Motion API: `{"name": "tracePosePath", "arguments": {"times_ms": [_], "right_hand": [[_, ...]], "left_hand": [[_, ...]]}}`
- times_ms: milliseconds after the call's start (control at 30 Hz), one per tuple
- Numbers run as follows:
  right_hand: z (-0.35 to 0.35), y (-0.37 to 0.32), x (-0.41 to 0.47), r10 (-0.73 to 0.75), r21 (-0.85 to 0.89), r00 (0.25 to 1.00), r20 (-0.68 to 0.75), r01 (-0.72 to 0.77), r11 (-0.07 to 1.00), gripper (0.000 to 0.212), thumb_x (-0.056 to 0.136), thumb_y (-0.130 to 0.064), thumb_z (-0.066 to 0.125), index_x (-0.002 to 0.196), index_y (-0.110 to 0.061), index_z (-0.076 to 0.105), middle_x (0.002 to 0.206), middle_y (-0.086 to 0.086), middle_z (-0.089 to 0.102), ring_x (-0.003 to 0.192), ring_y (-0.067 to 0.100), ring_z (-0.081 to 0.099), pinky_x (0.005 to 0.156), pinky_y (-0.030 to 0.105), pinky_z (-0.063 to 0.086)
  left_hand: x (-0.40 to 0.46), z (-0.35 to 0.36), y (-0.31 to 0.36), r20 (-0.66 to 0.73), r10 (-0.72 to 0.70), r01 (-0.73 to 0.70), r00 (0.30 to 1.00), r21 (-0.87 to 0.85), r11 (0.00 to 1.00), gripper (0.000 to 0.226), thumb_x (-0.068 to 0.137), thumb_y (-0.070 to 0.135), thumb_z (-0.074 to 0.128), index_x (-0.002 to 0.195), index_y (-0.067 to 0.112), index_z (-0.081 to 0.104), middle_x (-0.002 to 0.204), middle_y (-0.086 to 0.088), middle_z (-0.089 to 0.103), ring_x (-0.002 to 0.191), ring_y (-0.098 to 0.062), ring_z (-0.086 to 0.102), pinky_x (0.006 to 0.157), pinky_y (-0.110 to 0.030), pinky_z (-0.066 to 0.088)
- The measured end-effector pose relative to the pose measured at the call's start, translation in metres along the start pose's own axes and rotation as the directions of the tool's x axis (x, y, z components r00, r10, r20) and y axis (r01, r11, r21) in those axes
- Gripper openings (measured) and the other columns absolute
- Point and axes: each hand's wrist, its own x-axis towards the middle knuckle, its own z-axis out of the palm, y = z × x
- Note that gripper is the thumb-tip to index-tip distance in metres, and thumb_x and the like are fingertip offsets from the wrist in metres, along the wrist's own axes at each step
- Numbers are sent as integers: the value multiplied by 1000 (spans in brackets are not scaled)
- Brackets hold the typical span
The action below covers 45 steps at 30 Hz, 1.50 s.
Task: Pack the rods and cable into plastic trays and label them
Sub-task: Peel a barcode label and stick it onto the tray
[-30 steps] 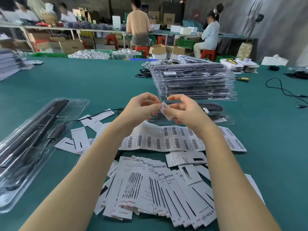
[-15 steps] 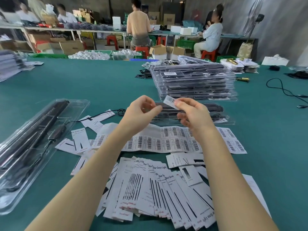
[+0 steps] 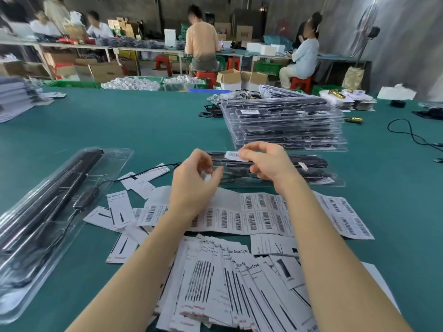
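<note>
A: Green cloth covers the big table (image 3: pixel 143 121). What are the two arms doing over it?

B: Both bare arms reach forward from the bottom edge and meet above the barcode sheet (image 3: pixel 263 219). The right hand (image 3: pixel 268 164) is lifted up with its wrist bent. Its thumb and first finger pinch a small barcode sticker (image 3: pixel 233 156).

A: And the other hand?

B: The left hand (image 3: pixel 194 178) is just left of the sticker. Its fingers curl in, and the tips pinch a tiny white scrap (image 3: pixel 207 176).

A: Where is the tray?

B: A clear tray (image 3: pixel 311 168) with dark rods lies flat just behind the barcode sheet, under the hands. The sticker is right above it, but I cannot tell if they touch. A tall stack of full trays (image 3: pixel 285 125) sits behind that. An open tray (image 3: pixel 48 207) with rods and a cable lies far left of the sheet. Printed cards (image 3: pixel 227 283) lie in front of the sheet.
</note>
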Motion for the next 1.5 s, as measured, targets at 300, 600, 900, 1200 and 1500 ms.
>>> {"name": "tracePosePath", "arguments": {"times_ms": [300, 600, 900, 1200, 1500], "right_hand": [[23, 15, 18, -131, -214, 981, 143, 160, 964, 6, 85, -26, 80, 83, -27, 75, 86, -11, 73, 81, 2, 65, 76, 27, 54], [22, 21, 19, -152, -212, 975, 160, 184, 960, 5, 86, -27, 79, 87, -25, 75, 89, -6, 75, 80, 5, 66, 73, 24, 48], [21, 22, 18, -168, -245, 971, 170, 206, 947, 5, 87, -27, 77, 91, -25, 75, 85, -12, 72, 78, 2, 64, 71, 21, 46], [22, 21, 18, -166, -297, 971, 171, 211, 931, 5, 87, -29, 77, 89, -29, 73, 90, -8, 74, 87, 6, 67, 69, 21, 47], [25, 23, 15, -213, -353, 973, 88, 231, 907, 8, 84, -28, 80, 90, -25, 75, 85, -9, 73, 77, 4, 66, 76, 28, 56]], "left_hand": [[-2, 2, -17, 147, -20, -21, 989, 272, 962, 46, 82, 42, 75, 119, 24, 56, 111, 8, 58, 111, -15, 43, 88, -24, 33], [-5, -1, -13, 159, -11, -28, 987, 245, 969, 47, 82, 38, 75, 123, 31, 53, 108, 7, 61, 111, -16, 43, 86, -25, 32], [-5, -2, -10, 145, 0, -45, 989, 303, 952, 30, 83, 39, 74, 110, 37, 63, 110, 11, 65, 108, -18, 48, 79, -28, 33], [-4, -2, -8, 137, -19, -28, 990, 334, 942, 16, 83, 41, 75, 99, 37, 71, 116, 14, 65, 112, -16, 48, 81, -27, 33], [-4, 0, -9, 166, 126, -179, 978, 356, 917, 12, 84, 27, 72, 96, 24, 72, 123, 16, 65, 113, -16, 45, 89, -30, 40]]}}
